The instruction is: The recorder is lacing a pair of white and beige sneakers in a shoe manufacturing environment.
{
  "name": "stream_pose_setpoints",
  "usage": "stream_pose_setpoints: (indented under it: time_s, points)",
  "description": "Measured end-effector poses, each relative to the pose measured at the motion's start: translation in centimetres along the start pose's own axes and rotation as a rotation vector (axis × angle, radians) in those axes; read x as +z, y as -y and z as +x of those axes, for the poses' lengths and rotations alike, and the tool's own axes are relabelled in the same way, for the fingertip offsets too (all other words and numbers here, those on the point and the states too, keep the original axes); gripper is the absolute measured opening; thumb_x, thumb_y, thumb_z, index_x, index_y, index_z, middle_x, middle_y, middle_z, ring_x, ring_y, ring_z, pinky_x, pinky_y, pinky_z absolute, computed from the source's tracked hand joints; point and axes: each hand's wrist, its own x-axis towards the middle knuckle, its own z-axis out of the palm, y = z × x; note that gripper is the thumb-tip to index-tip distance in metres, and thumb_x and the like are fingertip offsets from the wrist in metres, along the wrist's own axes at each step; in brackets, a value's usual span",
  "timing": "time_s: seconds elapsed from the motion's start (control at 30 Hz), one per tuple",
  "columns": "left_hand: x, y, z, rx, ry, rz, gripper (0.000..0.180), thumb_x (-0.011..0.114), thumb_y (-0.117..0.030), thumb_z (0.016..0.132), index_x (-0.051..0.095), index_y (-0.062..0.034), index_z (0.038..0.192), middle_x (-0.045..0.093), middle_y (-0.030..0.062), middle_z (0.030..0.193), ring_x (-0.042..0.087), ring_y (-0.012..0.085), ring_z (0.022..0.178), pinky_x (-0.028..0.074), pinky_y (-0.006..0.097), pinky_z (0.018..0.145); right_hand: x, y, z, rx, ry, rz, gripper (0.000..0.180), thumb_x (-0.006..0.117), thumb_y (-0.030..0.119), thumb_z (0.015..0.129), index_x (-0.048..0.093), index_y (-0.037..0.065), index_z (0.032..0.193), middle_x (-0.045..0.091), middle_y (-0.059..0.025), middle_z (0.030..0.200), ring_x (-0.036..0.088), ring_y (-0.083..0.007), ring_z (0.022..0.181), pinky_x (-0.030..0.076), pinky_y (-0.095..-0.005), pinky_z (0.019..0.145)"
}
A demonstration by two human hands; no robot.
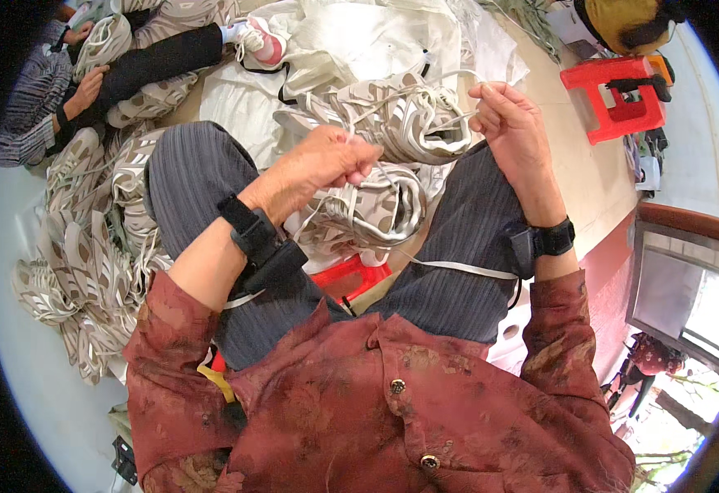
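Left hand (326, 160) pinched together on a thin white lace (400, 82); right hand (511, 123) closed on the same lace higher up, holding it taut over the beige-and-white shoe upper (400, 123) lying across the knees. Risk, as I judge it: the lace slips from the pinch or snags on neighbouring loops, since loose flat strands cross the lap. Upper looks soft, patterned synthetic, curved; lace flat and slick. More uppers in a pile (80, 255) at left; red plastic stool (614, 99) at right; another person's hand (88, 86) far left.
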Motion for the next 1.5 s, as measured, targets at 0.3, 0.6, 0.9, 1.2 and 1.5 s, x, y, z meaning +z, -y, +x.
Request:
stream_pose_setpoints:
  time_s: [0.3,0.6,0.9,1.2,1.5]
  points:
    - [-0.2,0.1,0.3,0.043,-0.046,-0.145,0.032,0.064,-0.033,0.089,0.058,-0.0119,0.066,0.051,-0.0067,0.059,0.041,0.002,0.05,0.029,0.019,0.045,0.3,0.1,-0.3,-0.007,0.034,-0.066,0.021,0.059,0.018,0.095,0.065,-0.002,0.095,0.038,0.0073,0.061,0.035,-0.0041,0.056,0.04,-0.0243,0.062]
    - [0.1,-0.1,0.6,0.058,-0.049,-0.107,0.031,0.063,-0.032,0.088,0.058,-0.0126,0.065,0.053,-0.0064,0.058,0.041,0.0021,0.05,0.029,0.019,0.045,0.5,0.0,-0.6,-0.021,0.042,-0.099,0.02,0.06,0.017,0.095,0.066,-0.002,0.097,0.037,0.0088,0.061,0.035,-0.0024,0.056,0.041,-0.022,0.063]
    - [0.3,-0.3,1.1,0.076,-0.019,-0.118,0.029,0.064,-0.031,0.088,0.059,-0.012,0.066,0.054,-0.0057,0.058,0.041,0.0022,0.049,0.028,0.019,0.046,0.4,-0.2,-0.3,-0.031,0.053,-0.142,0.018,0.062,0.017,0.093,0.069,0.0,0.092,0.042,0.0086,0.061,0.037,-0.002,0.055,0.041,-0.0217,0.059]
    - [0.5,-0.3,1.0,0.088,-0.016,-0.112,0.029,0.065,-0.033,0.089,0.061,-0.0121,0.069,0.054,-0.006,0.059,0.042,0.0022,0.05,0.029,0.018,0.047,0.8,-0.1,-0.3,-0.021,0.049,-0.15,0.016,0.064,0.016,0.091,0.07,0.001,0.09,0.046,0.0072,0.062,0.039,-0.0021,0.055,0.041,-0.0214,0.058]
    - [0.7,0.0,1.5,0.105,0.023,-0.114,0.03,0.065,-0.035,0.09,0.063,-0.0115,0.072,0.055,-0.0064,0.061,0.044,0.0016,0.052,0.031,0.017,0.048,1.1,-0.3,-0.4,-0.007,0.069,-0.278,0.017,0.066,0.019,0.091,0.07,0.004,0.088,0.056,0.0048,0.068,0.047,-0.0028,0.058,0.041,-0.0187,0.056]
